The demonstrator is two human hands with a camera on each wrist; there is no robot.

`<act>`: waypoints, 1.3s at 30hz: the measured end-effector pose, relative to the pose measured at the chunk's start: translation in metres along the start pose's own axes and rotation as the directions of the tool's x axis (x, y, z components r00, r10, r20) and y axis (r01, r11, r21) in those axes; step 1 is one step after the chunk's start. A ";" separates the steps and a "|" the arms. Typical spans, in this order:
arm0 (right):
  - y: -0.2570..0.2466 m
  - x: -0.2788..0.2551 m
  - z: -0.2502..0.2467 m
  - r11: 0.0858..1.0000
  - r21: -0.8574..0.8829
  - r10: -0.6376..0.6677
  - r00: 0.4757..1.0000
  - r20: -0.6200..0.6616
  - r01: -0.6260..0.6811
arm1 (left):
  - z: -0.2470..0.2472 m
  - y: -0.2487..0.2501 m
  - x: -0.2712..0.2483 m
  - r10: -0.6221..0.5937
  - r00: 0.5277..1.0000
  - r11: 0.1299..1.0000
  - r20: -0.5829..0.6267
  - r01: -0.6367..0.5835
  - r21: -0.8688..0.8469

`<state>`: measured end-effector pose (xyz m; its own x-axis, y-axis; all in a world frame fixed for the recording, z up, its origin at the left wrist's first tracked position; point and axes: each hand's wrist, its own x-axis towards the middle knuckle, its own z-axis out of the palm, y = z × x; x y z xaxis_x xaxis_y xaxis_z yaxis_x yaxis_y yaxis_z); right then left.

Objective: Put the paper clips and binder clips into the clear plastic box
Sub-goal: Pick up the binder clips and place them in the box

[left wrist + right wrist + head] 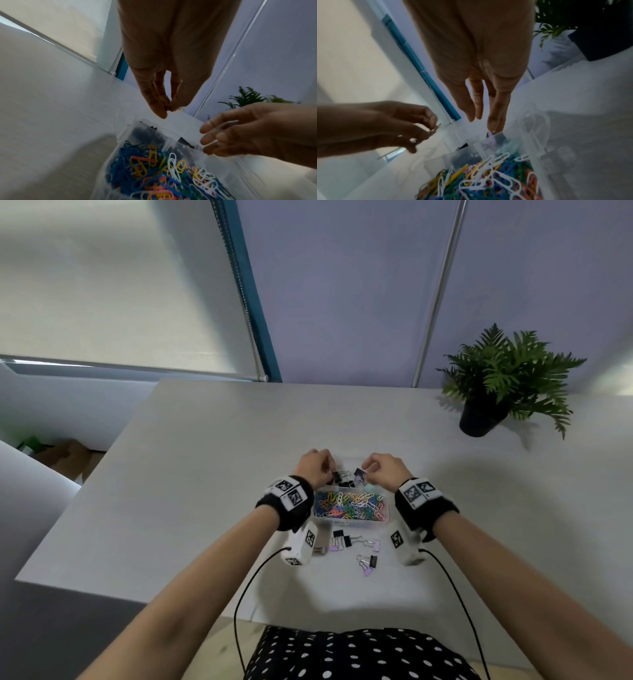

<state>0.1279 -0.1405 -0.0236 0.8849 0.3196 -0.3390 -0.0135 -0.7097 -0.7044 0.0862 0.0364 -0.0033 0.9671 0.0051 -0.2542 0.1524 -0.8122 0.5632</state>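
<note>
Both hands over box (352,520)'s far section: left hand (313,465) fingers pinch a binder clip (335,476), right hand (387,467) fingers pinch another (359,474); next drop them, then fetch clips on tabletop (356,546).

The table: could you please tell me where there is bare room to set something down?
Bare table lies left of the clear plastic box and between it and the potted plant. The near strip is crowded with binder clips.
</note>
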 end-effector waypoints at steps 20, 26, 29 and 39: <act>0.055 -0.111 0.069 0.796 -0.506 -0.264 0.943 0.204 0.332 | 0.070 -0.036 -0.118 0.026 0.985 0.958 0.171 -0.074 0.278; 0.057 -0.106 0.070 0.844 -0.450 -0.234 0.956 0.179 0.291 | 0.085 -0.035 -0.103 0.026 0.997 0.975 0.071 -0.041 0.221; 0.059 -0.108 0.068 0.845 -0.452 -0.228 0.957 0.177 0.285 | 0.083 -0.038 -0.101 0.089 0.994 0.962 0.056 -0.101 0.254; 0.064 -0.113 0.059 0.834 -0.400 -0.310 0.922 0.232 0.381 | 0.076 -0.057 -0.110 0.164 0.977 0.961 0.134 -0.189 0.202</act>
<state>-0.0006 -0.1853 -0.0667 0.7117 0.6605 -0.2392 0.5122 -0.7209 -0.4668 -0.0439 0.0372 -0.0673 0.9429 -0.2060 -0.2617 -0.0770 -0.8993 0.4306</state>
